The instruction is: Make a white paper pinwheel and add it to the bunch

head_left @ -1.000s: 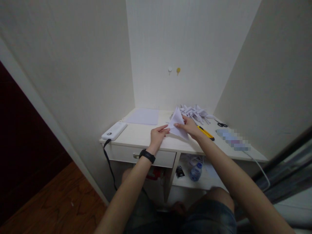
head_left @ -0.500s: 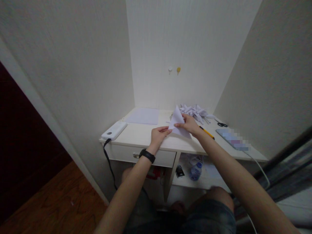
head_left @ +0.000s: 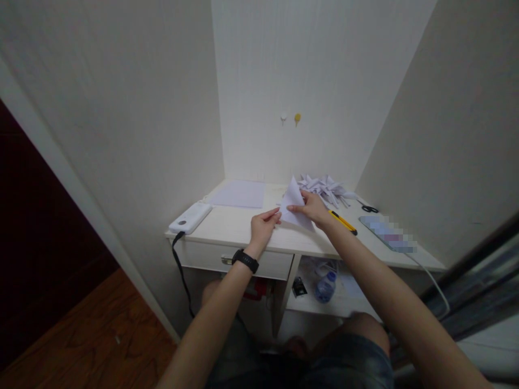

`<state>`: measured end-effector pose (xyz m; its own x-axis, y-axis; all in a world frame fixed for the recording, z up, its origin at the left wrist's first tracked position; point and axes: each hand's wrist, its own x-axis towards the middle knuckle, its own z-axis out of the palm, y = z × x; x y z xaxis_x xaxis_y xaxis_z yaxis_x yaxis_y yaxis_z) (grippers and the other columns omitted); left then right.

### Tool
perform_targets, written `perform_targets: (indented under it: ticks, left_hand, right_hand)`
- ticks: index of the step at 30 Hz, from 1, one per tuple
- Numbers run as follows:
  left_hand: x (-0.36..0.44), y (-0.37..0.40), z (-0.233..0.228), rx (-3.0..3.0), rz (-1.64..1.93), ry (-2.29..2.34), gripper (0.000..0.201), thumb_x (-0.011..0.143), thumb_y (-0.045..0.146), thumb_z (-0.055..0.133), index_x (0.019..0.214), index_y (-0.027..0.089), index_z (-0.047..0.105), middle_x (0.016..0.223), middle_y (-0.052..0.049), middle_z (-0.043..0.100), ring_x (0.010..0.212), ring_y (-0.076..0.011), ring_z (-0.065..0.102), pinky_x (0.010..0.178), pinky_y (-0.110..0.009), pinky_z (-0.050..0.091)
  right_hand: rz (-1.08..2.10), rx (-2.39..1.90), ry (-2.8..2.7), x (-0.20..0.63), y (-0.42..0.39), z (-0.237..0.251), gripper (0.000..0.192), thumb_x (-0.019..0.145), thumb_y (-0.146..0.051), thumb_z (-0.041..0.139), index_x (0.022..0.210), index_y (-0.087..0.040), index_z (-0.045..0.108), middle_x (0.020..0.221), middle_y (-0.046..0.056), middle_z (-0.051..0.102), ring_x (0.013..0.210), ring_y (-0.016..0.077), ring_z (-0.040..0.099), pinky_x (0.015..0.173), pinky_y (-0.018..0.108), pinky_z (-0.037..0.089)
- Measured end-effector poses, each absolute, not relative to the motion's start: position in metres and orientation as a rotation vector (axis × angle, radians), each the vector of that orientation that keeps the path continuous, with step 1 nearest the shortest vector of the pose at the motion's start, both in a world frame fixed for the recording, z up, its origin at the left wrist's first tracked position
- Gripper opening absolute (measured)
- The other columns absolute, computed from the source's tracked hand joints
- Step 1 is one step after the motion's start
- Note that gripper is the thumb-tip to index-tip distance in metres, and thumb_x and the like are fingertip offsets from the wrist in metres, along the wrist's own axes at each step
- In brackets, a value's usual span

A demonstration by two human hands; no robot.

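Note:
A folded sheet of white paper (head_left: pixel 292 201) is raised at a slant just above the desk, its pointed tip upward. My right hand (head_left: pixel 312 208) grips its right side, thumb on the near face and fingers behind. At the left corner of the paper, my left hand (head_left: pixel 264 224) has its thumb and fingertips closed on the edge; the exact contact is small to see. Behind my right hand lies a pile of folded white paper pieces (head_left: pixel 324 188). A yellow utility knife (head_left: pixel 343 221) rests beside my right wrist.
Flat white paper (head_left: pixel 239 193) lies at the back left of the desk (head_left: pixel 227 221). A white power bank (head_left: pixel 190 217) with a black cable sits at the left edge. To the right are black-handled scissors (head_left: pixel 370 208) and a phone (head_left: pixel 383 232) on a cable. A bottle (head_left: pixel 325 286) lies on the shelf below.
The paper has shifted slightly left and tilted a little. My left fingers have drawn slightly left along with its corner, and my right thumb sits a bit further left. More of the knife shows.

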<state>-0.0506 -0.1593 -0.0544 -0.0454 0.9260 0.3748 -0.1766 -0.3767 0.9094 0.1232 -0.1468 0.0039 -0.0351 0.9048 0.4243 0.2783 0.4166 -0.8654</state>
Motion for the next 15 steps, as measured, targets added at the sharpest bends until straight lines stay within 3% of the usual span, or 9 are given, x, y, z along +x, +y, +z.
perform_targets:
  ticks: [7, 15]
  left_hand:
    - [-0.048, -0.158, -0.057, 1.394, 1.604, 0.9, 0.035, 0.074, 0.028, 0.077, 0.107, 0.015, 0.076, 0.083, -0.008, 0.077, 0.072, -0.0169, 0.069, 0.066, -0.026, 0.051]
    - [-0.045, -0.152, -0.05, 1.479, 1.614, 1.001, 0.028, 0.08, 0.024, 0.073, 0.106, 0.015, 0.076, 0.086, -0.011, 0.077, 0.077, -0.0211, 0.072, 0.076, -0.031, 0.053]
  right_hand:
    - [0.686, -1.078, -1.59, 0.123, -0.145, 0.001, 0.043, 0.056, -0.031, 0.082, 0.095, -0.019, 0.069, 0.086, 0.006, 0.073, 0.08, 0.0247, 0.066, 0.069, 0.036, 0.053]
    - [0.764, -1.079, -1.591, 0.125, -0.139, 0.009, 0.046, 0.054, -0.03, 0.083, 0.096, -0.019, 0.068, 0.086, 0.006, 0.073, 0.074, 0.0233, 0.066, 0.064, 0.034, 0.052]
